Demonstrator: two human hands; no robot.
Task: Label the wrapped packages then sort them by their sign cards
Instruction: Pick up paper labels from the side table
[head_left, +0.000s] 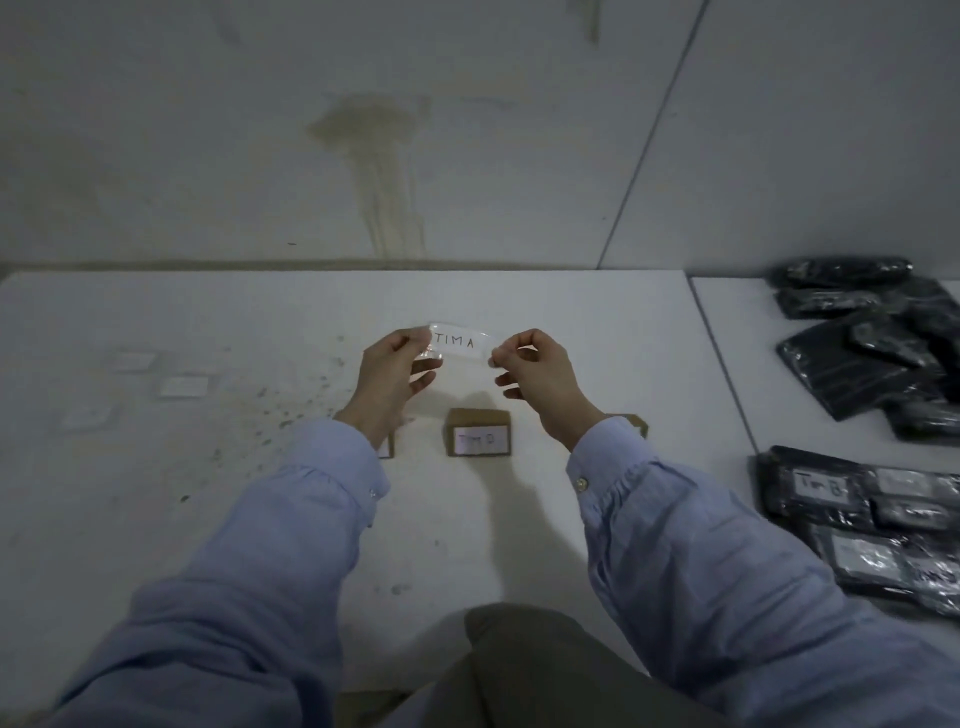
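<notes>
left hand pinched 1 end of "TIM A" label | right hand pinched the other | black packages lay right

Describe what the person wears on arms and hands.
The left sleeve and right sleeve are light blue shirt cloth, long, with buttoned cuffs; a pale button shows on the right cuff. The left hand and right hand are bare: no gloves or rings visible.
</notes>
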